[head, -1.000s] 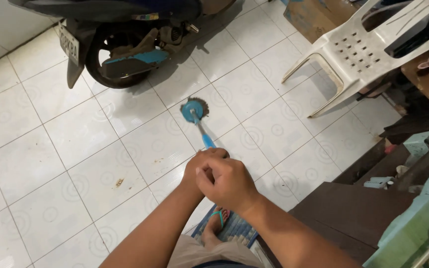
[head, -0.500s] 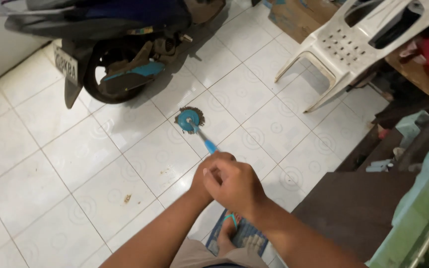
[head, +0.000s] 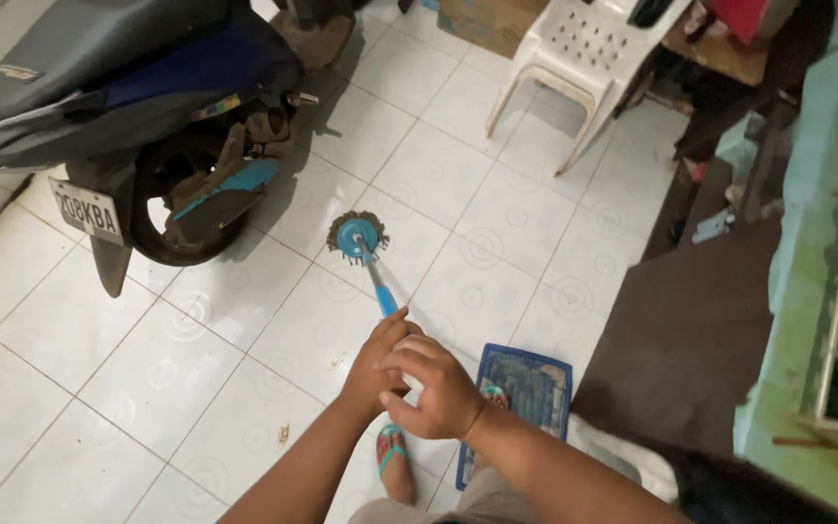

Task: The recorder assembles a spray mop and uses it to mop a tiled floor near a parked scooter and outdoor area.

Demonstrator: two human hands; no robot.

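A blue-handled mop [head: 366,254] is gripped by both hands. Its round blue head, ringed by a short dark fringe, is pressed flat on the white tiled floor [head: 177,340] just beside the rear wheel of a parked scooter [head: 147,107]. The thin handle rises from the head toward the camera, blue along its visible stretch. The left hand [head: 375,361] is closed around the handle, and the right hand [head: 435,388] is curled shut over the handle's upper end, touching the left; the end itself is hidden under the fingers.

The floor is laid with square glossy tiles marked with faint ring patterns, and a few small brown specks are seen near the left forearm. A foot in a teal-strapped sandal [head: 392,464] is planted below the hands, and just to its right a blue mat [head: 526,393] lies on the tiles with a second sandalled foot upon it. A white plastic chair [head: 574,58] stands at the top, with a cardboard box [head: 482,21] beside it. A dark brown panel [head: 691,340] and green-painted furniture [head: 807,291] fill the right side.
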